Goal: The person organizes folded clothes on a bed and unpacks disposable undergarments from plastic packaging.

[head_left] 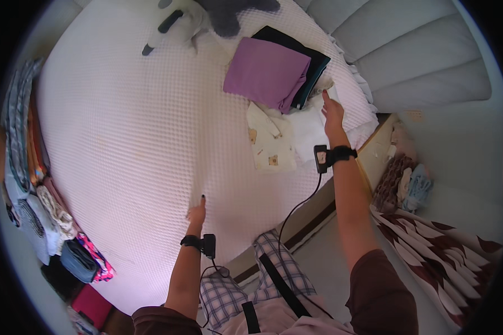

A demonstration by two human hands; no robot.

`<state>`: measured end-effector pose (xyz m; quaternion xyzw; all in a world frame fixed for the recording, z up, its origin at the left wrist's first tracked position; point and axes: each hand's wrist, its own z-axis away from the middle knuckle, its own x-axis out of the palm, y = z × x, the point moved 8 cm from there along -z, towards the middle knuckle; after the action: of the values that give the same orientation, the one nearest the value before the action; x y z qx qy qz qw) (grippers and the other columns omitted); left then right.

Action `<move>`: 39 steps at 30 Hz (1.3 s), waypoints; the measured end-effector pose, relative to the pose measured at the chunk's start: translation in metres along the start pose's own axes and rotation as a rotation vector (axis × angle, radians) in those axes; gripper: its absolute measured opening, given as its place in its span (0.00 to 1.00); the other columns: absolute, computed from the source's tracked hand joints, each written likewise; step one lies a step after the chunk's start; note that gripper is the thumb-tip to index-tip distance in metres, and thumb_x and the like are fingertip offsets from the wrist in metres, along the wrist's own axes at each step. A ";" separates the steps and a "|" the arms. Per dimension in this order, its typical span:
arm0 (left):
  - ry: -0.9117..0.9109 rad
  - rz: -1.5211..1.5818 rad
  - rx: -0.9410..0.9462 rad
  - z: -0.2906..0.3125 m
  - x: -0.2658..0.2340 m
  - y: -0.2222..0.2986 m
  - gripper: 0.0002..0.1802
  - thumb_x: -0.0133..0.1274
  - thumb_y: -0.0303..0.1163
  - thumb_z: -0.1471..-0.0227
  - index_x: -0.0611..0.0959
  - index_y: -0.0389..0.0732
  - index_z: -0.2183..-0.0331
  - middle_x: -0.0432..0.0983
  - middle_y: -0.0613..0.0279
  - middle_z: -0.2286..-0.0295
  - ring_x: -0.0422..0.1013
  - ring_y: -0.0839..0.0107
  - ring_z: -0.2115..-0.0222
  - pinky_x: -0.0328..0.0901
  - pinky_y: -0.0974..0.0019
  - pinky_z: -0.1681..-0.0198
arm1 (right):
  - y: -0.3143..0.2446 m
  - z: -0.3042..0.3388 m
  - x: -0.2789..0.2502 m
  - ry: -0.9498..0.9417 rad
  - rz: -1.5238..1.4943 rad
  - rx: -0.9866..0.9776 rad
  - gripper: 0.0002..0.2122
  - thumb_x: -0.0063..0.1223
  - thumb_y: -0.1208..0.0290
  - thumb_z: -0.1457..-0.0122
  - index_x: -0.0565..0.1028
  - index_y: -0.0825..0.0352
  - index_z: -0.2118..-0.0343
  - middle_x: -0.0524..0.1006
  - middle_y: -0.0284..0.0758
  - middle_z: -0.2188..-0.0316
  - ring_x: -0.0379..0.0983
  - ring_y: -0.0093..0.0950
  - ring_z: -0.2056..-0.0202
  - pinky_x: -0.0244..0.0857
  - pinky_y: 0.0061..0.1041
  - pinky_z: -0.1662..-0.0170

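Note:
My left hand rests low over the pale quilted bedspread, one digit stretched out and nothing visible in its grasp. At the right edge of a clothing pile is my right hand. Its thumb points up beside a small beige cloth; the other fingers are mostly hidden, so its grip is unclear. A folded purple garment lies over a folded dark garment. Nearer me are a cream garment with bear prints and a white cloth, partly under the pile.
A grey-and-white plush toy lies at the far side. Folded clothes line the left edge. A grey padded headboard stands at right, near bundled items and a patterned curtain. Cables run from both wrist straps.

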<state>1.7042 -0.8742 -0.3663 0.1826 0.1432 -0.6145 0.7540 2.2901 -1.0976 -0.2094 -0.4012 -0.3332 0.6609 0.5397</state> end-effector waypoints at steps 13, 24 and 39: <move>0.225 0.231 0.127 0.004 0.007 0.041 0.35 0.57 0.51 0.60 0.73 0.28 0.61 0.70 0.56 0.69 0.66 0.69 0.68 0.61 0.64 0.66 | -0.047 -0.036 0.112 -0.105 0.420 -0.027 0.32 0.69 0.59 0.72 0.72 0.81 0.66 0.75 0.45 0.67 0.73 0.33 0.66 0.65 0.24 0.61; 0.010 0.235 -0.115 0.021 -0.028 0.067 0.32 0.56 0.59 0.62 0.76 0.34 0.74 0.66 0.60 0.80 0.65 0.68 0.78 0.65 0.65 0.77 | -0.069 0.070 0.166 -0.398 -0.087 -0.154 0.29 0.64 0.75 0.67 0.66 0.76 0.57 0.72 0.42 0.62 0.70 0.32 0.62 0.63 0.25 0.57; -0.617 1.736 -0.132 0.131 -0.037 -0.051 0.29 0.44 0.46 0.49 0.64 0.37 0.51 0.66 0.57 0.56 0.64 0.61 0.55 0.59 0.57 0.48 | 0.212 0.302 0.111 -0.709 0.295 0.407 0.27 0.61 0.77 0.63 0.66 0.73 0.55 0.74 0.38 0.67 0.72 0.29 0.66 0.66 0.25 0.61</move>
<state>1.6460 -0.9104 -0.2382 0.0108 -0.2162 0.1543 0.9640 1.9165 -1.0327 -0.2760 -0.0782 -0.2997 0.8801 0.3598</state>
